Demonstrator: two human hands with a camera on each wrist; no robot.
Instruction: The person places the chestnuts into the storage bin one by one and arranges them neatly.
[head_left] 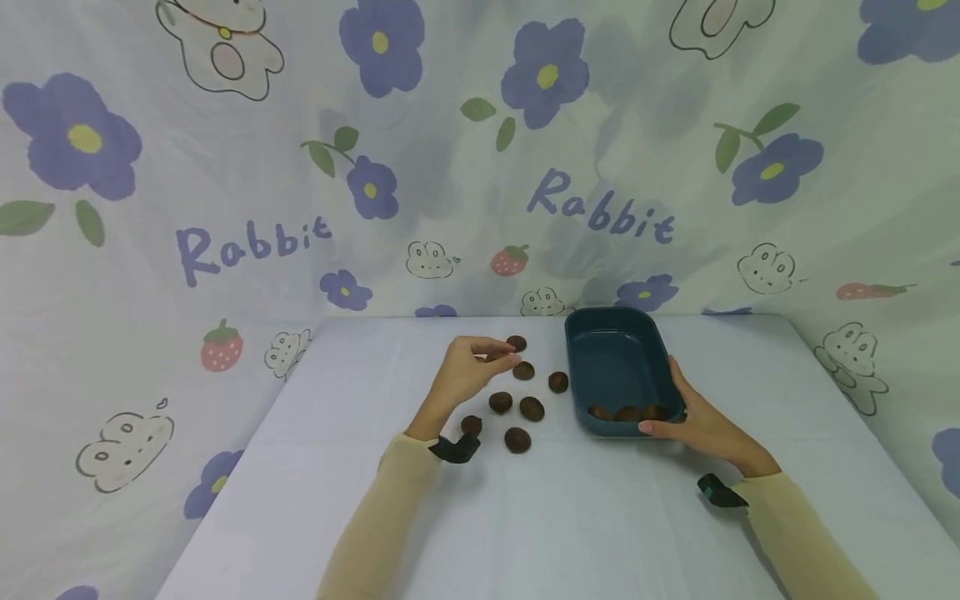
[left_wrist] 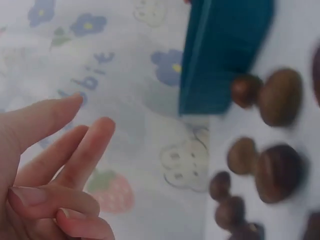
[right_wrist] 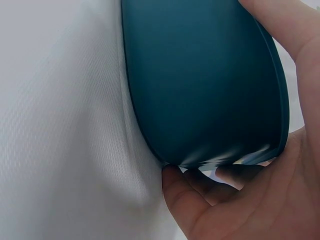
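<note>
Several brown chestnuts [head_left: 517, 440] lie scattered on the table to the left of a dark teal rectangular container [head_left: 611, 354]. Over the far end of this scatter hovers my left hand [head_left: 468, 371], its thumb and index finger apart. The left wrist view shows nothing between those fingers [left_wrist: 95, 145], with the other fingers bent toward the palm. My right hand [head_left: 701, 425] grips the container at its near right corner, thumb on the near rim and fingers along the right side. A few chestnuts [head_left: 627, 413] rest inside against the container's near wall.
A white cloth covers the table [head_left: 570, 525]. Behind it hangs a pale curtain [head_left: 450, 175] printed with purple flowers, rabbits and strawberries. One chestnut [head_left: 558, 382] sits close beside the container's left wall. Dark bands [head_left: 457, 450] are on both wrists.
</note>
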